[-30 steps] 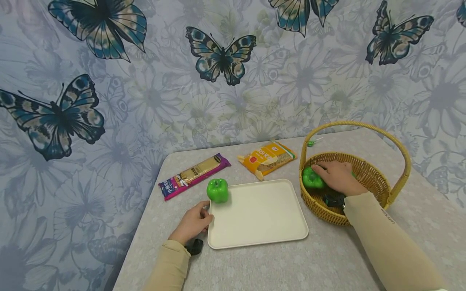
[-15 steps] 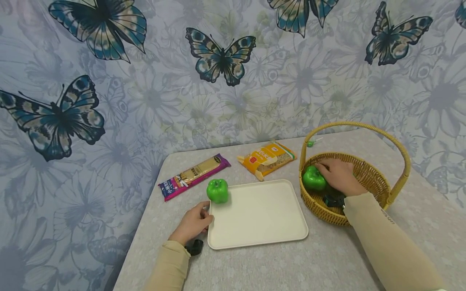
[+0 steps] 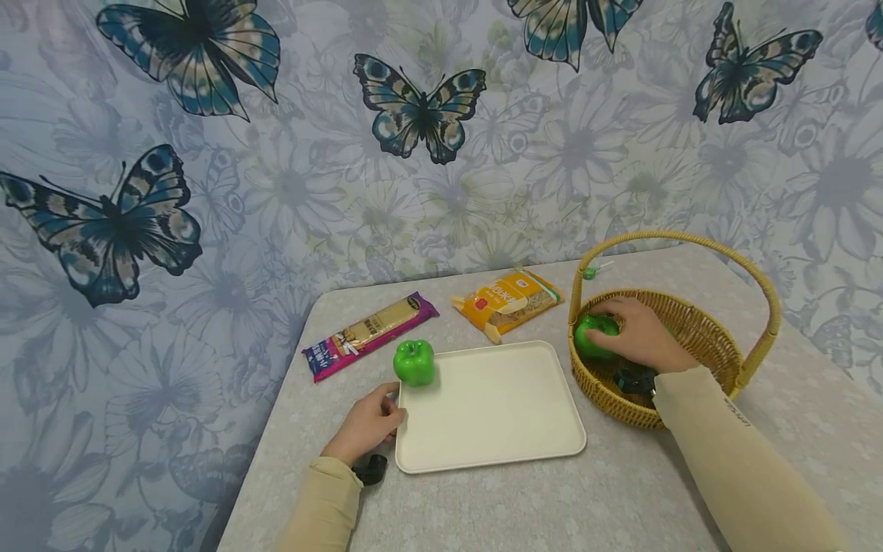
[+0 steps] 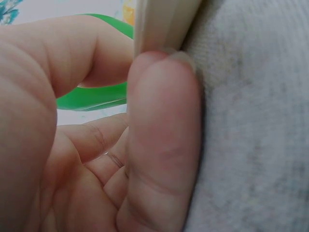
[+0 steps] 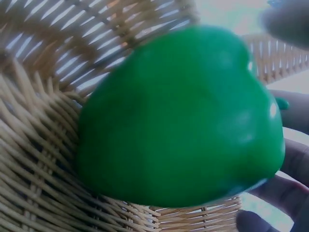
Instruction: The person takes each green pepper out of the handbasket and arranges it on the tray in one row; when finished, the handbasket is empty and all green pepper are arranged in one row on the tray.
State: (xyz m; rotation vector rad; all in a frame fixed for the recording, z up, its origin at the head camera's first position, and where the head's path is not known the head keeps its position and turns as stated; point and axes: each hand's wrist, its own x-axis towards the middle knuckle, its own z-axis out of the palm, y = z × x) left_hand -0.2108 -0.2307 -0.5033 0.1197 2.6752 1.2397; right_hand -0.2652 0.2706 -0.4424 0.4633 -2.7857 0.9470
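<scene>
A cream tray (image 3: 491, 410) lies on the table, and my left hand (image 3: 366, 423) pinches its left edge between finger and thumb. In the left wrist view the tray's rim (image 4: 161, 24) runs between these digits. A green bell pepper (image 3: 415, 363) sits at the tray's far left corner. On the right, my right hand (image 3: 641, 335) reaches into a wicker basket (image 3: 624, 414) over another green bell pepper (image 5: 178, 121). Its fingers (image 5: 292, 154) spread around the stem end, while a gap shows between the blurred thumb and the pepper.
Behind the tray lie a purple packet of noodles (image 3: 372, 335) and an orange packet (image 3: 509, 303) with printed lettering. The basket's tall arched handle (image 3: 679, 236) rises over the right hand. A small green item (image 3: 590, 272) lies behind it. A butterfly-patterned wall borders the table.
My right hand has shifted slightly left within the basket, its fingers and thumb now spread over the pepper there. The left hand and the tray have stayed in place.
</scene>
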